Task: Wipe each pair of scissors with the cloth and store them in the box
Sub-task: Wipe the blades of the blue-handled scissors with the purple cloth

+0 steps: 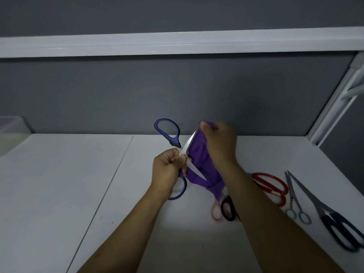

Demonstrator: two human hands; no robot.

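Observation:
My left hand [167, 170] grips a pair of blue-handled scissors [167, 129] near the pivot, held spread open above the white table [78, 184]. One blue loop points up, the other hangs below my hand. My right hand [219, 143] pinches a purple cloth [201, 160] around the upper blade; the cloth drapes down behind the lower blade. On the table to the right lie red-handled scissors [270, 187], small silver scissors [295, 201] and large dark-blue-handled scissors [338, 231]. A black handle [228, 208] and a pink handle [216, 212] show beside my right forearm.
A translucent plastic box [11, 129] stands at the far left edge of the table. A grey wall with a white rail [177, 43] backs the table. A white frame post [334, 103] rises at the right.

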